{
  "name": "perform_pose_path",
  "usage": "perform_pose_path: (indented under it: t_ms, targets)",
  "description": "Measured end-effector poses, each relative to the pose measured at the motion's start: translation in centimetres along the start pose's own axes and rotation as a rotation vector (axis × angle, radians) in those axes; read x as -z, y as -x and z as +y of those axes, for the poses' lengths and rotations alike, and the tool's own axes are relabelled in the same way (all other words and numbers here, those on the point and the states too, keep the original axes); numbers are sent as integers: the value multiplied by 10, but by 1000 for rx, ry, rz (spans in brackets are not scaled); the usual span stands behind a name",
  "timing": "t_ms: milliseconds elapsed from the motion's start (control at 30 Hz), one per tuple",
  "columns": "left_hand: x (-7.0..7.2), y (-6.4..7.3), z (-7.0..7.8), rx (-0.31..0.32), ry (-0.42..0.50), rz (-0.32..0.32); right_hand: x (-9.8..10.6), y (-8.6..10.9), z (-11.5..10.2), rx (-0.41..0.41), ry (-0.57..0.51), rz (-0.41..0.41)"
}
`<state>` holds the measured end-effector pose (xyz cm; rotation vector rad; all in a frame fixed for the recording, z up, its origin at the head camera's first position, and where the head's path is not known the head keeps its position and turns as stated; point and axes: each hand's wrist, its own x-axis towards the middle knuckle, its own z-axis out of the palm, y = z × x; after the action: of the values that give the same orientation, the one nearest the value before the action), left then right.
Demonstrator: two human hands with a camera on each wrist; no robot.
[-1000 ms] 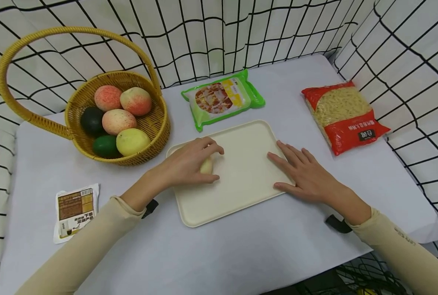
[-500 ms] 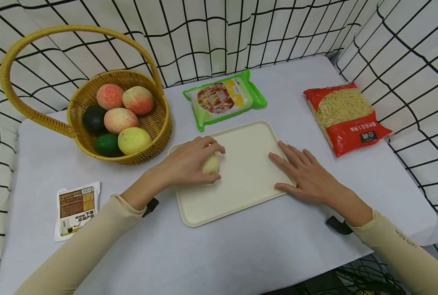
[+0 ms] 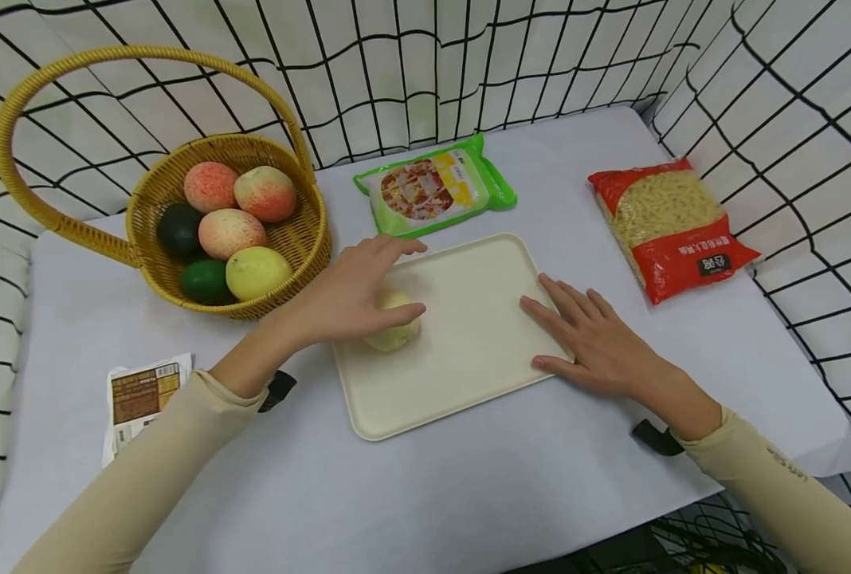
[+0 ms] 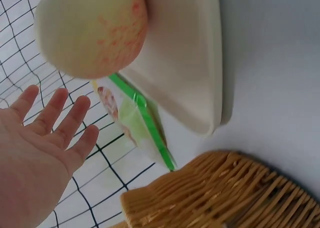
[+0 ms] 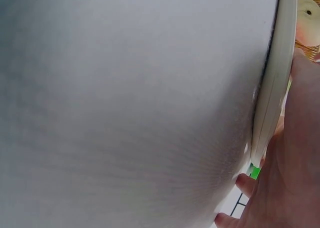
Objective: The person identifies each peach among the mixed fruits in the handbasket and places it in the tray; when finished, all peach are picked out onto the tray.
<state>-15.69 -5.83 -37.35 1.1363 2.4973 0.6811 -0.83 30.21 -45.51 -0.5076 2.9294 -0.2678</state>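
Observation:
A pale peach (image 3: 394, 338) sits on the left part of a cream tray (image 3: 468, 343). In the left wrist view the peach (image 4: 95, 33) shows reddish speckles on one side. My left hand (image 3: 350, 295) hovers over it with fingers and thumb spread, hiding part of it in the head view; the left wrist view has the fingers apart from the fruit. At the tray's right edge, my right hand (image 3: 598, 347) rests with its fingers stretched over the rim. The tray's side wall (image 5: 275, 83) runs close beside that hand in the right wrist view.
A yellow wicker basket (image 3: 311, 263) of several fruits stands back left. Behind the tray lies a green food packet (image 3: 433, 187). A red pasta bag (image 3: 676, 231) lies at the right, a white-and-brown sachet (image 3: 142, 395) at the left. Black wire mesh (image 3: 433, 72) borders the table.
My left hand has loosened from the peach, its fingers opening and moving up and left. The peach shows more and sits slightly nearer the tray's left side. My right hand stays put.

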Motion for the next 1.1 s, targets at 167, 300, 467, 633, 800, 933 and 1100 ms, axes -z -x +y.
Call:
perform_pose_path:
  t_ms: [167, 300, 467, 633, 800, 933, 1100]
  targets:
    - [21, 1, 0, 55, 2, 10, 0, -1, 0, -1, -4, -1]
    - [39, 4, -4, 64, -14, 24, 0, -2, 0, 4, -3, 2]
    - [70, 9, -13, 96, -2, 20, -1, -3, 1, 8, -2, 3]
    - [102, 14, -34, 158, 29, 13, -1, -4, 1, 4, 0, 3]
    - [125, 17, -58, 236, 45, -16, -2, -4, 1, 5, -6, 4]
    - [136, 17, -73, 280, 6, -20, -1, -3, 0, 8, -16, 5]
    - [144, 11, -86, 308, -54, -44, 0, -1, 1, 4, -15, 7]
